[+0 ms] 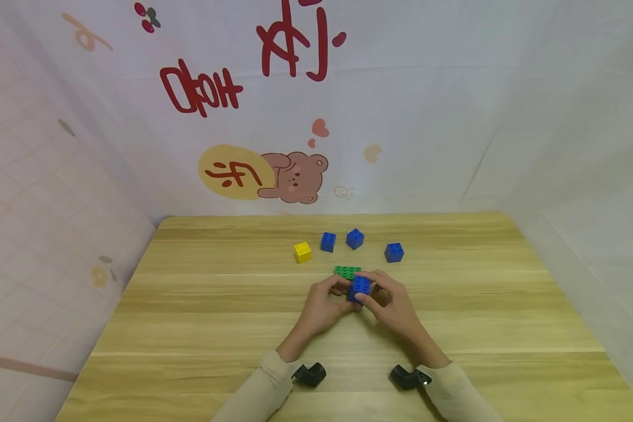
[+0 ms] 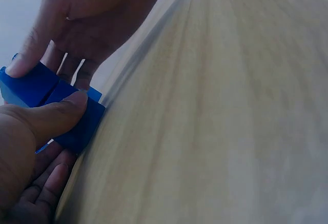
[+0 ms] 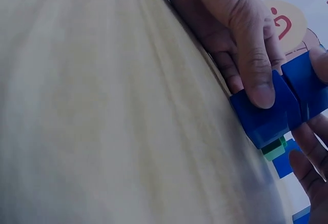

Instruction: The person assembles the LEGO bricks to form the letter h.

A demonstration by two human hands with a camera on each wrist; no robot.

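Two blue blocks stand one on the other. The right hand pinches the upper blue block, its thumb at the near side. Low on the stack, the left hand grips the lower blue block between thumb and fingers. In the left wrist view a thin line parts the upper block from the lower block; whether they are fully pressed together I cannot tell. Just behind the hands lies a green block, partly hidden by the stack and fingers.
Farther back on the wooden table sit a yellow block and three blue blocks, at the left, middle and right. A printed white curtain hangs behind the table's back edge.
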